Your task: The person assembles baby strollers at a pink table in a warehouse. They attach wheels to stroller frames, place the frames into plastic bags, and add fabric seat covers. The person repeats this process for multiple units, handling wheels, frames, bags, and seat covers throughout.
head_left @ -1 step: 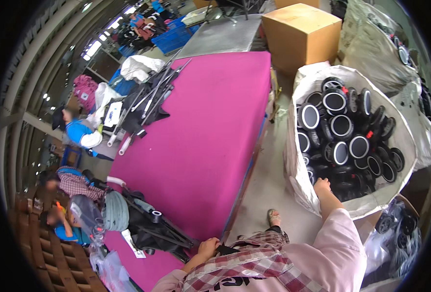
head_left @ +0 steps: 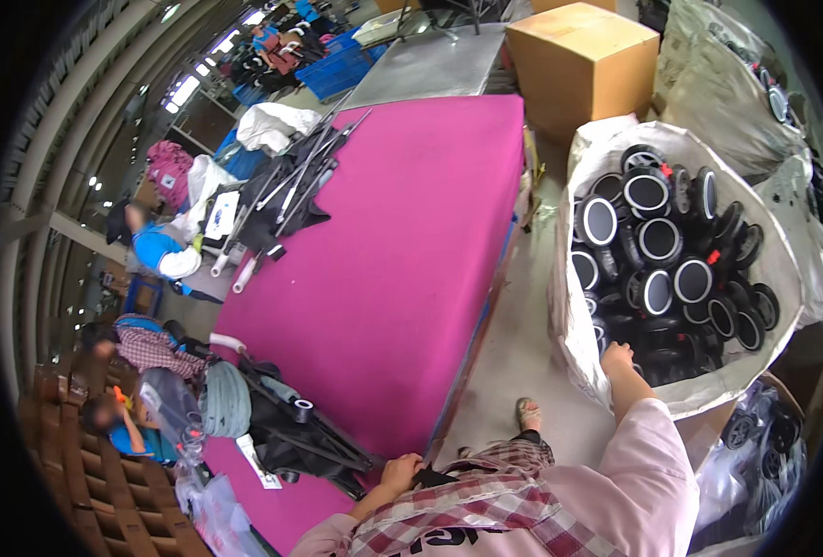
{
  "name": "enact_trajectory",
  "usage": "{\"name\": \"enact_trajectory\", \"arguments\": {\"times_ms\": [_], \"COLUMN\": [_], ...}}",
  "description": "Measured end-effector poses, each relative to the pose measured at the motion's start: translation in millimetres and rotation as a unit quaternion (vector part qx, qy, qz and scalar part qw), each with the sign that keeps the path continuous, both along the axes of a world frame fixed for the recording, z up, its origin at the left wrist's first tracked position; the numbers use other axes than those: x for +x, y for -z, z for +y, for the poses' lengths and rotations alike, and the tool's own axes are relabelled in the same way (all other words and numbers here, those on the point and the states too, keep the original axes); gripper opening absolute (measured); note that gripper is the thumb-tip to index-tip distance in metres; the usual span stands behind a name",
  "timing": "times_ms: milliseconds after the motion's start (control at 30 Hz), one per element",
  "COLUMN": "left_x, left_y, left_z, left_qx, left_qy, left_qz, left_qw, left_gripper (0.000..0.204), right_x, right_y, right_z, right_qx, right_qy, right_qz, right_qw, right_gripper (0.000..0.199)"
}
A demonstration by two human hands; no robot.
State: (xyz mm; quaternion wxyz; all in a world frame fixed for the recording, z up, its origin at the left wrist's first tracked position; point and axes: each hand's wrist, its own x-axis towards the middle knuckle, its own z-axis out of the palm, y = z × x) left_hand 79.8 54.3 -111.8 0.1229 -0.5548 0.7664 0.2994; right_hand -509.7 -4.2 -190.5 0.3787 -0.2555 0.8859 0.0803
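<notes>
My right hand [head_left: 619, 358] reaches over the near rim of a large white woven sack [head_left: 590, 376]. It is against the black wheels at the sack's near left side, fingers curled, and their tips are hidden. Several black stroller-type wheels [head_left: 659, 240] with white rings fill the sack. At the near edge of a magenta-covered table [head_left: 374, 260], my left hand [head_left: 400, 472] is closed, with a black piece [head_left: 433, 476] beside its fingers. What it holds cannot be made out. Just left of it lies a folded black frame with fabric [head_left: 305, 436].
Folded metal frames [head_left: 291, 190] lie on the table's far left. A cardboard box [head_left: 583, 65] stands beyond the sack. Plastic-wrapped wheels [head_left: 755, 446] are at the lower right. Several people work to the left, one in a blue top [head_left: 156, 249]. Grey floor [head_left: 504, 357] separates table and sack.
</notes>
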Motion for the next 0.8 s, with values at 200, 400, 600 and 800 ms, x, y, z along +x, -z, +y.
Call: {"name": "enact_trajectory", "arguments": {"times_ms": [200, 400, 600, 800], "left_x": [13, -14, -6, -22], "left_y": [1, 3, -20, 4], "left_z": [36, 11, 28, 26], "left_qx": [-0.016, -0.042, -0.017, -0.079], "left_qy": [0.060, 0.032, 0.034, -0.026], "left_qz": [-0.021, -0.028, -0.037, -0.068], "left_qw": [0.998, 0.998, 0.999, 0.994], "left_gripper": [0.024, 0.022, 0.024, 0.019], "right_x": [14, -38, -26, -85], "right_y": [70, 155, 150, 94], "right_z": [29, 31, 46, 53], "right_qx": [-0.075, 0.087, 0.106, -0.126], "right_qy": [-0.030, -0.135, -0.294, 0.137], "right_qz": [0.082, -0.001, 0.090, 0.084], "right_qw": [0.993, 0.987, 0.946, 0.979], "right_gripper": [0.040, 0.042, 0.031, 0.059]}}
